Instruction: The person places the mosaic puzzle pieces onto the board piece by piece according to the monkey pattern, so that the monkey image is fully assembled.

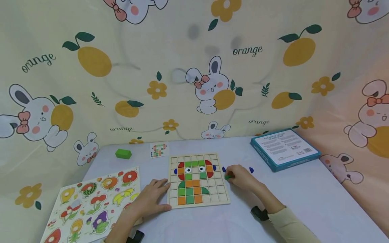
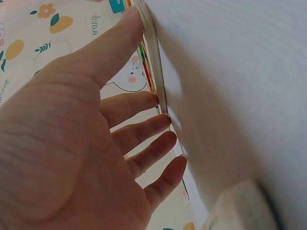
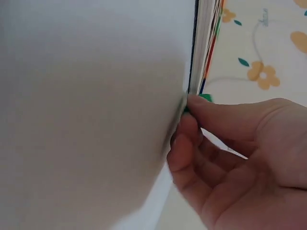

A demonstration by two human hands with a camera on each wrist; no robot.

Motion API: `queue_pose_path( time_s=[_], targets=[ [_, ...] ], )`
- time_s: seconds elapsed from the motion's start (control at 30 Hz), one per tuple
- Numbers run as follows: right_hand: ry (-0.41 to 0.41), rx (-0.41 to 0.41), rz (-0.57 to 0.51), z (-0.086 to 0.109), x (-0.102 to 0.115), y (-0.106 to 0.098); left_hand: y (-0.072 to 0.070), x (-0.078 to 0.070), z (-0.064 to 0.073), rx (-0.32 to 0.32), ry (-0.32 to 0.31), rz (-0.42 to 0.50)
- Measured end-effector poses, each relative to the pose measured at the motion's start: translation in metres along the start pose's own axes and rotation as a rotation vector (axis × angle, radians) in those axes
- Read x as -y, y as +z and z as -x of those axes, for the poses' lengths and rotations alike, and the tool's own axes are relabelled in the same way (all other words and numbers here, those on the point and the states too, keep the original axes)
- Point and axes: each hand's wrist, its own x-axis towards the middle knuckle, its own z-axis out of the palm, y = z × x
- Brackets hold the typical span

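Observation:
A square wooden grid board (image 1: 219, 198) lies on the white table, bearing a figure of red, green, orange and blue tiles with two round eye pieces. My left hand (image 1: 152, 197) rests along its left side, fingers spread. In the left wrist view, the thumb and fingertips of that hand (image 2: 86, 129) meet the board's edge (image 2: 153, 52). Just off the board's right edge, my right hand (image 1: 243, 177) pinches a small green piece (image 1: 229, 176) between thumb and fingers. Part of the green piece (image 3: 205, 97) shows above the thumb in the right wrist view; its full outline is hidden.
Small blue half-round pieces (image 1: 251, 170) lie beyond the right hand. A pattern card (image 1: 159, 150) and a green block (image 1: 123, 154) sit at the back left. At the left is a fruit puzzle board (image 1: 113, 180); a teal-edged box (image 1: 285, 148) stands at the back right.

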Motion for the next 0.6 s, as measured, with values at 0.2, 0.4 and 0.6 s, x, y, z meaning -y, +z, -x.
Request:
queue_pose_path(
  time_s=[0.2,0.4,0.6],
  targets=[
    [-0.129,0.008,-0.096,-0.004,0.037,0.015,-0.001,0.000,0.002,0.001,0.003,0.006],
    [-0.320,0.161,-0.192,-0.010,0.089,0.045,-0.001,0.000,0.002,-0.002,0.010,0.007],
    [-0.377,0.277,-0.184,-0.016,0.123,0.079,0.000,0.000,0.001,-0.021,0.027,0.008]
  ],
)
